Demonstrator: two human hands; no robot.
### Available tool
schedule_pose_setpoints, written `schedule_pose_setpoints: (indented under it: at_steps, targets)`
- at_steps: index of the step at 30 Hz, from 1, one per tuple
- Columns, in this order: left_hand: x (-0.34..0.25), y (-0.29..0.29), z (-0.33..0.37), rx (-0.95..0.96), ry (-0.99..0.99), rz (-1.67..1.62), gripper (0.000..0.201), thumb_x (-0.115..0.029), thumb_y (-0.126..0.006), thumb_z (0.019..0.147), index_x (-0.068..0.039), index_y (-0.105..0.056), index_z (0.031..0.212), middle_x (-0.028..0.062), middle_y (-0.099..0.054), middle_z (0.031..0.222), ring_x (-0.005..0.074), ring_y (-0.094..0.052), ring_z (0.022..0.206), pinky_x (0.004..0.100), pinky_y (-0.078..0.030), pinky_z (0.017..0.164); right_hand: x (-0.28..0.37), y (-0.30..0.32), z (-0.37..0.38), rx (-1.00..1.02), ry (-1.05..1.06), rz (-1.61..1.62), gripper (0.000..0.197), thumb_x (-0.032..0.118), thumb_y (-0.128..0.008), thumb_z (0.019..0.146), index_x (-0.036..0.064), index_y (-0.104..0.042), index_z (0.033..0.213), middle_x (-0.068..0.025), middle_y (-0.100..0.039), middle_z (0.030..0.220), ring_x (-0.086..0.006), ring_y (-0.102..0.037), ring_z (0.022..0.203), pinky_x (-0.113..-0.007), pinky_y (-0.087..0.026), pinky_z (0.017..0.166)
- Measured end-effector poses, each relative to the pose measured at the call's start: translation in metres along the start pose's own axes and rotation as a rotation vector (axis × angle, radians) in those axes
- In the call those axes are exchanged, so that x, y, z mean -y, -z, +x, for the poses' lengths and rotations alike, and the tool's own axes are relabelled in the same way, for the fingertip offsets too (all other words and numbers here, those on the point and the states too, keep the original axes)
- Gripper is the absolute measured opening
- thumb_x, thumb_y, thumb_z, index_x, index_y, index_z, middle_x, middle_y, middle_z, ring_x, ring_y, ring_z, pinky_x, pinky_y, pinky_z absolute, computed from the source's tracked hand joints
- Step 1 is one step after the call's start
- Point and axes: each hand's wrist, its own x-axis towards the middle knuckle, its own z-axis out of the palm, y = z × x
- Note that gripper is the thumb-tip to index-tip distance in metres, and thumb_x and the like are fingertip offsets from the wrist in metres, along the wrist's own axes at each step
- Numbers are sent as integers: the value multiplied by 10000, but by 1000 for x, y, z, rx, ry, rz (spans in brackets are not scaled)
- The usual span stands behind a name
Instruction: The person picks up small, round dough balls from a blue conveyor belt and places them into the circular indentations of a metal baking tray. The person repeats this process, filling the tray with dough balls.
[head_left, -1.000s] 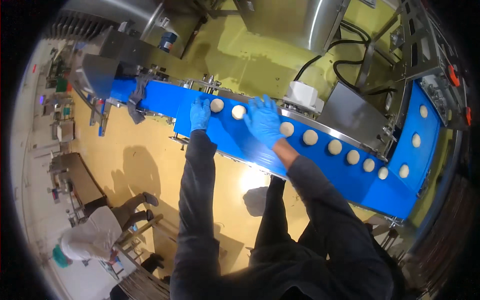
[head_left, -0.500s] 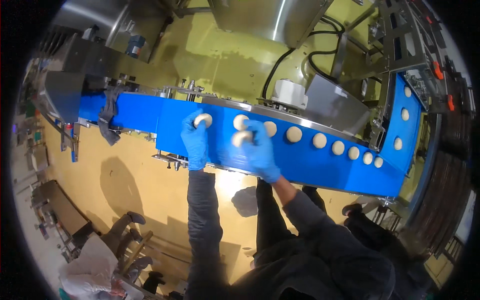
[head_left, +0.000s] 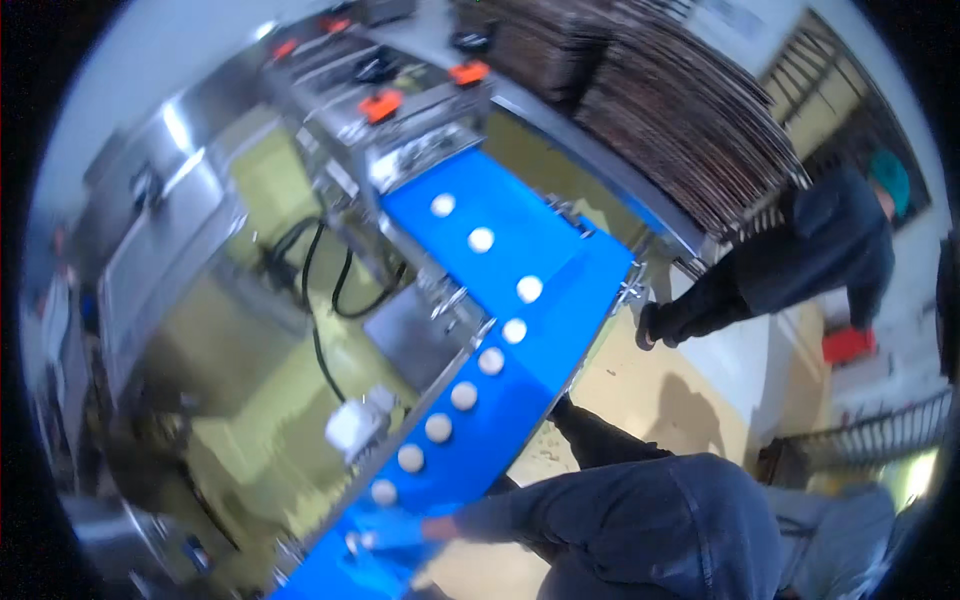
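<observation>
A row of round, pale dough balls (head_left: 437, 428) lies along the blue conveyor belt (head_left: 520, 400). My right hand (head_left: 395, 530), in a blue glove, is low over the belt at the near end of the row. Two small pale pieces (head_left: 360, 542) show at its fingertips, but blur hides whether the fingers grip either one. Just below, a lighter blue shape (head_left: 372, 572) that looks like my gloved left hand blends into the belt. Its fingers cannot be made out.
Beyond the bend, the belt runs under a metal machine frame with orange knobs (head_left: 380, 106). A white motor housing (head_left: 358, 425) and black cables (head_left: 320, 350) sit left of the belt. Stacked brown trays (head_left: 690, 100) stand behind. Another person (head_left: 820, 245) in dark clothes is at the right.
The view has swung to the right, bringing the belt's bend, tray stacks and another person into sight. My hands now appear at the lower edge, and the right one is blurred.
</observation>
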Motion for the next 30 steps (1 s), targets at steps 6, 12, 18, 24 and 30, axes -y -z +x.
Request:
schedule_pose_setpoints:
  at_steps: [6, 12, 18, 24, 30]
  targets:
    - [-246, -70, -46, 30, 36, -158, 421, -246, -709, 876, 66, -590, 1133, 186, -640, 1018, 269, -600, 933, 402, -522, 825, 155, 166, -128, -248, 64, 257, 331, 259, -724, 833, 65, -583, 1062, -47, -577, 981, -135, -551, 868, -308, -467, 705]
    - [-551, -245, -71, 550, -390, -479, 528, 39, -652, 776, -9, -534, 1289, 110, -610, 1088, 192, -595, 928, 303, -514, 781, 436, 378, -374, -780, 398, -538, 430, 188, -752, 774, 44, -611, 1154, -59, -589, 1135, -117, -572, 980, -272, -506, 781]
    - [-842, -462, -138, 1201, -868, -564, 479, -18, -680, 808, -48, -576, 1274, 54, -643, 977, 89, -585, 847, 234, -477, 718, 618, 570, -531, -1294, 467, -678, 381, 126, -732, 788, -1, -622, 1130, -81, -636, 1015, -136, -587, 915, -272, -487, 838]
    - [-969, -640, -208, 1551, -1106, -49, 352, -81, -728, 798, 5, -653, 1131, 93, -685, 994, 152, -636, 896, 280, -504, 808, 639, 773, -566, -1127, 159, -503, 301, 108, -752, 778, -22, -674, 1039, -74, -666, 966, -145, -604, 885, -272, -488, 788]
    - [-961, -682, -208, 1631, -1276, 363, 314, -127, -708, 825, -15, -658, 1114, 100, -681, 1022, 164, -628, 934, 302, -489, 867, 640, 818, -525, -1046, -126, -1378, 462, 356, -753, 676, -14, -705, 949, -180, -698, 926, -231, -642, 871, -353, -485, 822]
